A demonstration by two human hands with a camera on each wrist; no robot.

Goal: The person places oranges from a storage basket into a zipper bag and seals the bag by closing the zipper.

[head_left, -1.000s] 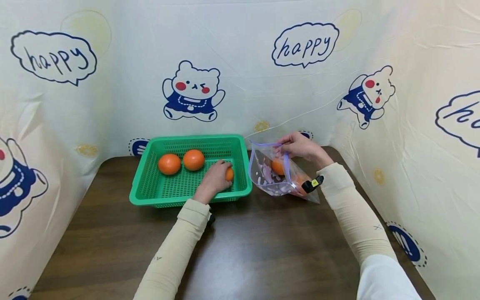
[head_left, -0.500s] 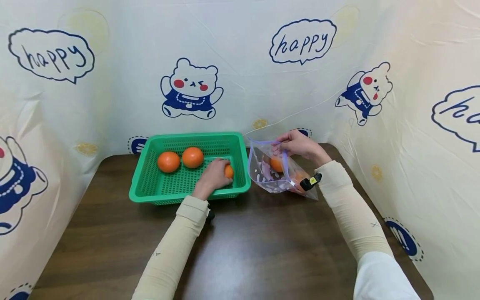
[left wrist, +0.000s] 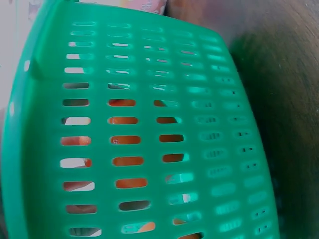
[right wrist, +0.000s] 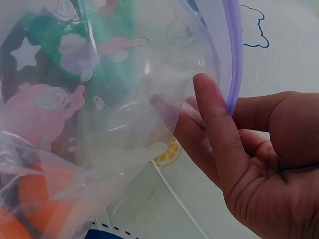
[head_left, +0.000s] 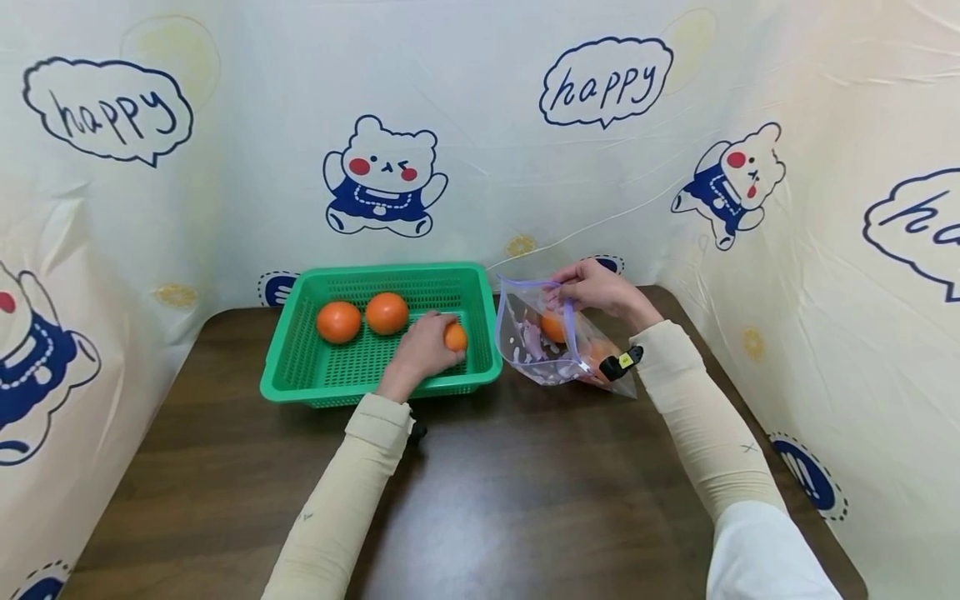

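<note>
Fruit [head_left: 455,337], orange and fairly small, is sitting inside the green basket [head_left: 489,325], towards its right end. The left hand [head_left: 430,346] is grasping it, fingers curling over; the left wrist view is showing mainly slotted basket wall, so no finger detail there. The right hand [head_left: 600,292] is pinching the purple rim of the clear bag [head_left: 543,371].

Key relation, as judged: the fruit is lying left of the bag's mouth, the basket's right wall standing between. The mouth is gaping towards the basket; the bag's length is slanting off rightwards over the surface [head_left: 525,483]. Fruit is looking round, no long axis showing. Left hand is the nearer, touching it; right hand is holding well apart, beyond the wall.

Two larger oranges [head_left: 338,322] are resting farther left in the basket; bagged oranges [head_left: 553,327] are showing through the film.
</note>
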